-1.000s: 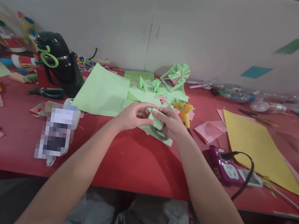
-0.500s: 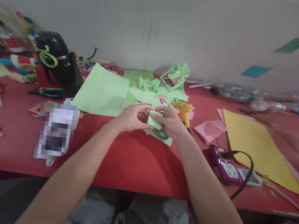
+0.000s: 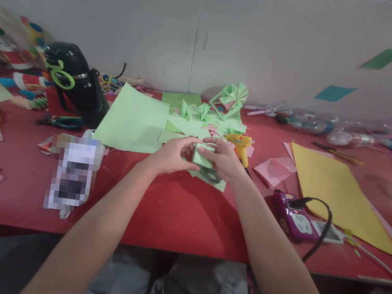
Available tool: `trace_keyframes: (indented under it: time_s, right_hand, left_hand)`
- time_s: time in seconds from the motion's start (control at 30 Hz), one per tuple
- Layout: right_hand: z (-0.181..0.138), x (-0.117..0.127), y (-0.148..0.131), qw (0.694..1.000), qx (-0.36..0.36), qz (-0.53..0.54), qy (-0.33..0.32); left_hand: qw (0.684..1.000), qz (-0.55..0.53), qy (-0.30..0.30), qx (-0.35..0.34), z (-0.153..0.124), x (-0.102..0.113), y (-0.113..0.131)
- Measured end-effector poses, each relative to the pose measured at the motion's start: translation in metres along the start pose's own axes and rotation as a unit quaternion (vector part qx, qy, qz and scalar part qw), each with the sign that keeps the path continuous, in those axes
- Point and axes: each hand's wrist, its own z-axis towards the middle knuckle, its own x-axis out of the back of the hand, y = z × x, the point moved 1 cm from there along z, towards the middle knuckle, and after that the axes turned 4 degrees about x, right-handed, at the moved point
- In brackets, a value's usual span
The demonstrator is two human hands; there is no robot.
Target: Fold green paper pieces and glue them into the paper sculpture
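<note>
Between my two hands is a small folded piece of light green paper, held just above the table. My left hand curls round its left edge, fingers behind and thumb below. My right hand pinches its right side, thumb on the front face. Under the hands lie green paper scraps and a dark-looped thing, partly covered, perhaps scissors. A large light green sheet is to the left. Behind stand folded green paper shapes and a pleated green paper wheel. A yellow glue gun lies beside my right hand.
A black flask, pliers and a blurred-out phone-like thing are on the left. To the right are a purple power strip, yellow sheet, pink paper and plastic bottles. A wall rises behind the red table.
Both hands keep the folded green paper in nearly the same place and grip. The whole view has shifted very slightly.
</note>
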Motion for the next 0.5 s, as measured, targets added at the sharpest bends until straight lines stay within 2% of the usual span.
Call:
trace_keyframes:
  time_s: [0.5]
  right_hand:
    - [0.0029,0.0008,0.0045,0.998,0.037,-0.051,0.014]
  left_hand:
    - [0.999,0.038,0.015,0.0,-0.0012,0.0004,0.0025]
